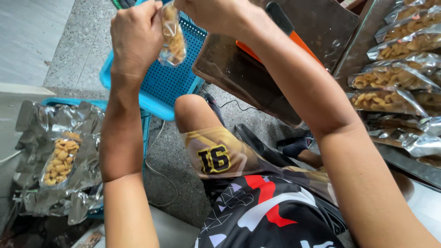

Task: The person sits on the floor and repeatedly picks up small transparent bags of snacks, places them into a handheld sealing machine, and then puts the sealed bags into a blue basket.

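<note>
Both of my hands are raised at the top of the view, holding one small clear bag of golden snack pieces (173, 39) between them. My left hand (136, 34) grips the bag's left side with fingers curled around it. From the right, my right hand (216, 14) pinches the bag's top; part of that hand is cut off by the frame edge. The bag hangs above a blue perforated plastic tray (161, 87).
A pile of silver foil bags (59, 156), one with snacks showing, lies at left. Several filled snack bags (395, 78) are stacked at right on a metal surface. A dark machine with an orange-handled lever (257, 59) stands ahead. My knees and a cable are below.
</note>
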